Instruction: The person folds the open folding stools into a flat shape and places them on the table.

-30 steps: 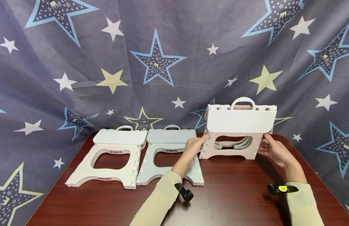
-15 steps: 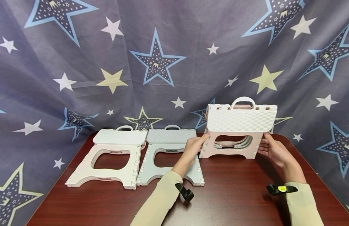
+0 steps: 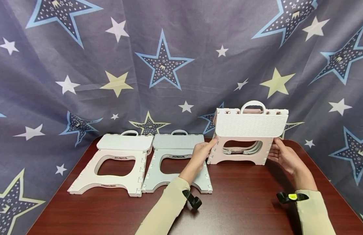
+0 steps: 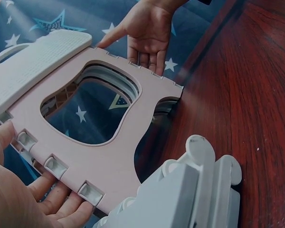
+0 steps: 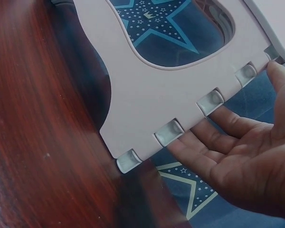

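Note:
A pink folding stool [image 3: 243,158] with a white textured seat and a handle stands folded and upright at the right of the table in the head view. My left hand [image 3: 200,155] grips its left side edge, thumb at the front just below the seat and fingers along the hinged side. On the opposite edge, my right hand [image 3: 288,160] holds the stool between thumb and fingers. The right wrist view shows those fingers [image 5: 194,152] reaching behind the hinge slots. Low on the pink panel [image 4: 118,166], the bottom edge is close over the tabletop.
Two more folded stools lie on the dark red wooden table [image 3: 228,209] to the left: a cream one [image 3: 117,179] and a pale grey-blue one [image 3: 161,178], side by side. The grey-blue stool is beside my left forearm. A star-patterned curtain [image 3: 181,98] hangs behind the table.

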Motion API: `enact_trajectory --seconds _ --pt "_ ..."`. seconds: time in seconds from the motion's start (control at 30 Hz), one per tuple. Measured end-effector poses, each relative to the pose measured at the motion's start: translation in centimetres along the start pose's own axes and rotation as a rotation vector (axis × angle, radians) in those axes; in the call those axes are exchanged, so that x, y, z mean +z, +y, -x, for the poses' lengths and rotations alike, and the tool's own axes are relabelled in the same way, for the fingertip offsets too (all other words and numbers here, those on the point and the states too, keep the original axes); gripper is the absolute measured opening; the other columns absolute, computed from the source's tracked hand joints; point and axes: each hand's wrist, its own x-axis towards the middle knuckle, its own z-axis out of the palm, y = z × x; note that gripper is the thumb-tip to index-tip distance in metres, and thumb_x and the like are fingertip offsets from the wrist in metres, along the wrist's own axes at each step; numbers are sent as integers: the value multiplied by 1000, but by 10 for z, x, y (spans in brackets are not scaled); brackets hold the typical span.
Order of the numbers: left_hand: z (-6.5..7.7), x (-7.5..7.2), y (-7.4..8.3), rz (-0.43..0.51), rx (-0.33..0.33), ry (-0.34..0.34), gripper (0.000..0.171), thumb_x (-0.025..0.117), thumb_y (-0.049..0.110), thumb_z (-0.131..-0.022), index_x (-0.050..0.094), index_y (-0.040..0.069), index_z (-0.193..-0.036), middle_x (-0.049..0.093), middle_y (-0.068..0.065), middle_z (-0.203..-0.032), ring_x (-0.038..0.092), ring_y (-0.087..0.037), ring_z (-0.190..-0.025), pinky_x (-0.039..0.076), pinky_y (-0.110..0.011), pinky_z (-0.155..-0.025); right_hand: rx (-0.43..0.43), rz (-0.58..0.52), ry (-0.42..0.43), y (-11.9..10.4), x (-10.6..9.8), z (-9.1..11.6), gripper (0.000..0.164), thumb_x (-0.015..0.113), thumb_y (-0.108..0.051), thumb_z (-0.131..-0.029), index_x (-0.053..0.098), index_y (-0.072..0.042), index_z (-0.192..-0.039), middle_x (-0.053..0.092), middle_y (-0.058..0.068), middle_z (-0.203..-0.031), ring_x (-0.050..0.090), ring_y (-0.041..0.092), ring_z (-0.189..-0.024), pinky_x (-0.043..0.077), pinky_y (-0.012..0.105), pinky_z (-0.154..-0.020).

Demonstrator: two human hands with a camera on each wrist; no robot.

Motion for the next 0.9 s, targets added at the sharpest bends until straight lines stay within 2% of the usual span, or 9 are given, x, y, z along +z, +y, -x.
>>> enact_trajectory --seconds 0.2,0.4,0.77,0.9 --pt "0 0 0 1 -7 -1 46 76 50 -88 65 8 -74 58 1 -72 54 -16 -69 50 -31 -67 1 -4 -4 1 0 0 41 33 -42 -111 67 -22 -99 74 -7 -96 69 6 -91 59 22 -82" --pt "-2 -2 1 -7 -12 -28 46 74 47 -90 72 2 -86 63 3 -78 60 -14 -76 59 -40 -85 3 -5 -5 0 -1 -1 40 33 -42 -111 66 -22 -100 74 -7 -96 69 6 -91 59 22 -83" --pt "-6 -7 6 -16 -36 -60 45 73 40 -92 72 -3 -106 69 -1 -89 65 -19 -89 59 -45 -94 -34 -95 -41 0 -2 1 37 36 -35 -112 69 -21 -102 75 -4 -98 71 8 -93 60 24 -83" --pt "-6 -10 7 -23 -46 -60 41 73 39 -93 69 1 -110 65 -1 -93 62 -17 -90 55 -51 -99 -43 -101 -40 0 -3 1 34 35 -31 -112 67 -21 -104 74 -5 -100 71 7 -95 60 24 -83"
